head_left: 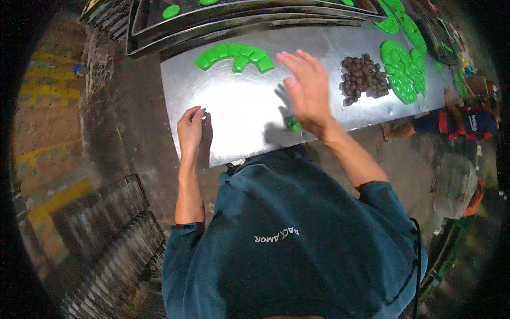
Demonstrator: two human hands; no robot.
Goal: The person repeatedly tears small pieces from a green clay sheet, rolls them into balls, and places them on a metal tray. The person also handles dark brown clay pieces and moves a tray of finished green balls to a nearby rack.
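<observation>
My right hand (309, 87) is raised over the metal table (234, 117), fingers stretched and thumb apart, holding nothing. Just below its wrist lies a small green lump (292, 123), partly hidden, with a darker patch on it. My left hand (190, 130) is at the table's left edge, its fingers pressed together in a pinch; whether anything sits in them is too small to make out. Beyond both hands an arc of flattened green dough pieces (228, 51) lies side by side. To the right are a pile of dark brown balls (365, 77) and more green dough (401, 69).
Stacked dark metal trays (255, 26) stand along the far side, with green discs (171, 11) in the top one. Another person (451, 121) is at the right end of the table. Slatted dark racks (111, 255) stand on the floor at lower left.
</observation>
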